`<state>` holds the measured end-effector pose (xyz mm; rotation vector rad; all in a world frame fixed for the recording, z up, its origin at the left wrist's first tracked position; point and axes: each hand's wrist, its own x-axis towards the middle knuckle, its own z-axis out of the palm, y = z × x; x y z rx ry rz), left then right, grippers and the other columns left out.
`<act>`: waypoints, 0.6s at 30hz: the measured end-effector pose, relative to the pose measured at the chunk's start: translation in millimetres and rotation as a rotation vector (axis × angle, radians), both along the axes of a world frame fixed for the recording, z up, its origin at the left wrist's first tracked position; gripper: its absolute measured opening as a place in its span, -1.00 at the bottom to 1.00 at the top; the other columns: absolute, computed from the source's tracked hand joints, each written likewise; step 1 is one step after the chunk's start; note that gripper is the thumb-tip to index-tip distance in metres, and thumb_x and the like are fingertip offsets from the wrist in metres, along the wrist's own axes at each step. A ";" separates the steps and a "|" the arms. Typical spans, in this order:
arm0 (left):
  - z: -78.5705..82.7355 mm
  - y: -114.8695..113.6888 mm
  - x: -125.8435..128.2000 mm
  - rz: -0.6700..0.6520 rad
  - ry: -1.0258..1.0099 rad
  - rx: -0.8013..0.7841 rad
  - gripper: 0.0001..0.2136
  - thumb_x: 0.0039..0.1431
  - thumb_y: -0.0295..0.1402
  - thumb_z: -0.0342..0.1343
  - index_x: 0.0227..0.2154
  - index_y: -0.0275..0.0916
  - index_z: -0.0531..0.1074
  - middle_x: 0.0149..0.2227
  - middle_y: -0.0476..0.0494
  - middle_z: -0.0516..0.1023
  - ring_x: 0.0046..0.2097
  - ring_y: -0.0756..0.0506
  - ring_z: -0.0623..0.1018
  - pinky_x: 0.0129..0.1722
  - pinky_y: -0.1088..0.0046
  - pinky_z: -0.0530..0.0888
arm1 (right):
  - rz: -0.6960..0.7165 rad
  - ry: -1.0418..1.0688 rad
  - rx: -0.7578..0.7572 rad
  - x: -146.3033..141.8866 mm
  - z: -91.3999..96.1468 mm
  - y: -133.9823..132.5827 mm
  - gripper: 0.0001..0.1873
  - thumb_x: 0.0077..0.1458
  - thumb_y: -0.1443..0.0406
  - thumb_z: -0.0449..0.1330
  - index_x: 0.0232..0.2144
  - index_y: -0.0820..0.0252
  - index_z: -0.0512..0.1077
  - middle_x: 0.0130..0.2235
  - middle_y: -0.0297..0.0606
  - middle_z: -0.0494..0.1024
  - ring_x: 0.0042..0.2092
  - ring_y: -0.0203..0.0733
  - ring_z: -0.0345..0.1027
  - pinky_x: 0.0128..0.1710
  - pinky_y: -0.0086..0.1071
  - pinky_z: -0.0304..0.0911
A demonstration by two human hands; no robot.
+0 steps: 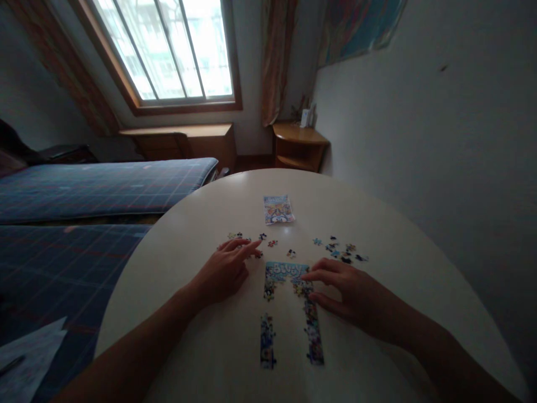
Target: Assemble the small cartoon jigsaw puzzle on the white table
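A partly joined jigsaw puzzle point(287, 268) lies flat on the round table, with a lettered top strip and a long right side. A separate joined strip point(267, 341) lies at its lower left. My right hand point(344, 288) rests at the puzzle's upper right, thumb and fingers apart, fingertips on its edge. My left hand point(224, 268) is over a group of loose pieces left of the puzzle, fingers stretched out. Its index fingertip is at a dark-and-white puzzle piece point(262, 237); whether it touches is unclear. Some pieces are hidden beneath this hand.
Loose pieces point(346, 252) lie scattered at the right, and a red piece point(272, 243) sits near the middle. Farther back is a picture sheet point(278, 210). The white table point(201, 218) has a bed point(104, 187) to its left and a wall point(419, 140) to its right.
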<state>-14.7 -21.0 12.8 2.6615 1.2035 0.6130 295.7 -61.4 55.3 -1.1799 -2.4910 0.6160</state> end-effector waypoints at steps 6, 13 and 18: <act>2.2 7.6 8.2 0.059 -0.053 0.015 -0.36 0.12 -0.60 -0.08 0.30 -0.22 0.10 0.24 -0.18 0.39 0.29 -0.16 0.28 0.29 0.08 0.28 | -0.024 -0.007 -0.009 2.6 2.2 0.3 -0.72 0.22 0.24 0.19 -0.03 0.07 0.52 -0.06 -0.16 0.53 -0.09 -0.15 0.46 -0.05 -0.24 0.38; -4.6 14.0 9.7 0.102 0.073 -0.017 -0.43 0.20 -0.53 -0.10 0.31 -0.28 0.10 0.25 -0.22 0.37 0.34 -0.20 0.21 0.34 0.04 0.16 | -0.085 -0.088 -0.005 4.7 6.5 -0.1 -0.72 0.22 0.22 0.20 -0.02 0.06 0.51 -0.03 -0.17 0.53 -0.08 -0.12 0.46 -0.04 -0.20 0.37; -3.2 7.9 14.3 0.002 0.133 -0.021 -0.36 0.18 -0.53 -0.08 0.34 -0.15 0.07 0.38 -0.09 0.16 0.40 -0.21 0.08 0.37 0.02 0.08 | -0.111 -0.096 0.011 9.9 5.0 2.4 -0.70 0.24 0.20 0.18 -0.01 0.07 0.51 -0.01 -0.15 0.53 -0.04 -0.10 0.44 0.02 -0.16 0.34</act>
